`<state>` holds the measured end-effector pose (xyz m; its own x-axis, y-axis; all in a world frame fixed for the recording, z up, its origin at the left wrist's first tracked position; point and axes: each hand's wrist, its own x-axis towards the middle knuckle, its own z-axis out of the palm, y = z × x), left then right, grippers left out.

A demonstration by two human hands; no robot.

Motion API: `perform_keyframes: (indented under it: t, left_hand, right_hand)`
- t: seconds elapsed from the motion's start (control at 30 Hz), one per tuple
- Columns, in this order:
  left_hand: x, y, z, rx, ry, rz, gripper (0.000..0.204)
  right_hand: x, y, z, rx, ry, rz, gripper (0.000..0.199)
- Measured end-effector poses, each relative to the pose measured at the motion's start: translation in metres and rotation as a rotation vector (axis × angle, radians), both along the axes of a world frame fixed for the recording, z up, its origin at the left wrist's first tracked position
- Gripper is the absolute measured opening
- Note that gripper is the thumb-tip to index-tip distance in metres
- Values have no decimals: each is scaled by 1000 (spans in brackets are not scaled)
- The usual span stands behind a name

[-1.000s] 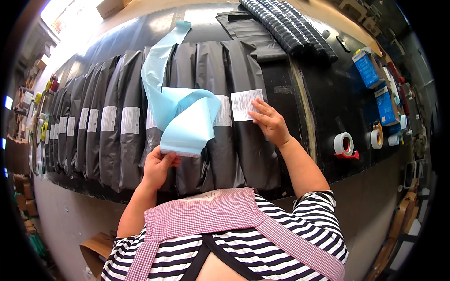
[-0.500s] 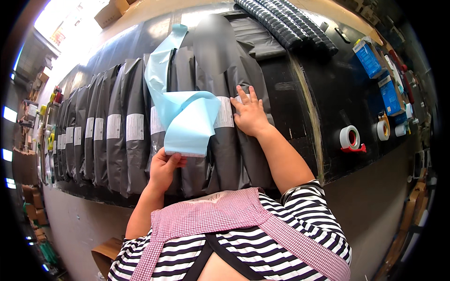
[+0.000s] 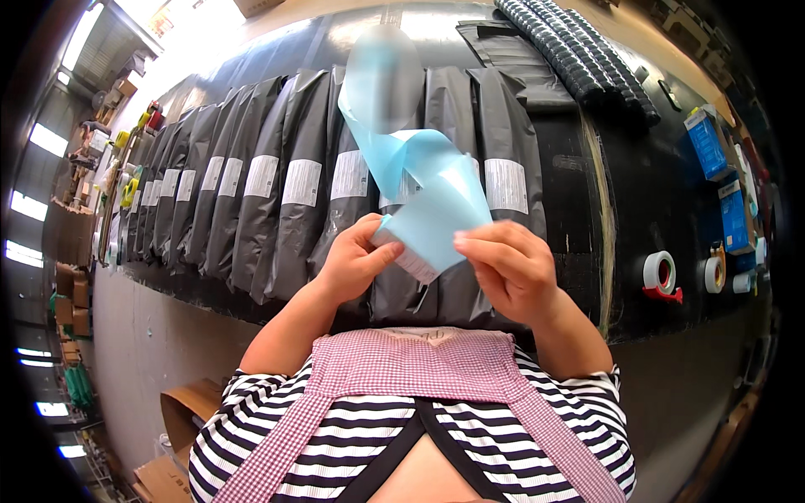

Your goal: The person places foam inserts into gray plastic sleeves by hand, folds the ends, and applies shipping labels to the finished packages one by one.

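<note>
Grey bags [image 3: 256, 189] stood in a row on the black counter [image 3: 563, 201]. Above them the left hand [image 3: 354, 261] pinched the near left corner of a blue strip [image 3: 436, 216] between thumb and fingers. From that grip the strip's broad face lay at 2 o'clock, its printed near edge slanting toward 4; beyond a fold, its long axis ran toward 11, the far end lost in blur. The right hand [image 3: 520, 268] had its fingers bunched at the strip's right edge, the strip at 10 o'clock from them; blurred, they could not be read as pinching it or not. The rightmost bag's label [image 3: 506, 186] sat at their 1 o'clock, apart, nearer this hand.
</note>
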<state>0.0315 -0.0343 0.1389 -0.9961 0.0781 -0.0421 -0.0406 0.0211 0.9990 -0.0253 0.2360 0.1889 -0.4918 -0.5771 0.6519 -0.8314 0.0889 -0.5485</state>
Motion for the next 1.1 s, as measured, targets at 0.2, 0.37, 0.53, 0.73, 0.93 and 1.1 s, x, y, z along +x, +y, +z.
perform_keyframes:
  t: [0.2,0.37,0.53,0.73,0.93,1.1]
  left_hand:
    - [17,3,40,-452,77,-134,23]
    - [32,-2,39,-442,101,-118,23]
    - [42,2,38,-327,287,-71,25]
    - [44,1,36,-261,318,-29,27]
    - [33,-17,39,-114,239,-120,26]
    - [17,-44,47,-131,233,-111,27]
  right_hand:
    - [-19,-60,-1,312,-323,44,17]
    - [-11,-69,4,495,-563,235,21]
    - [-3,-68,-23,269,-1063,436,26]
    - [15,-60,-36,-96,-1318,437,29]
    - [-10,3,-26,234,-1127,627,30]
    - [5,77,1,805,-434,18,6]
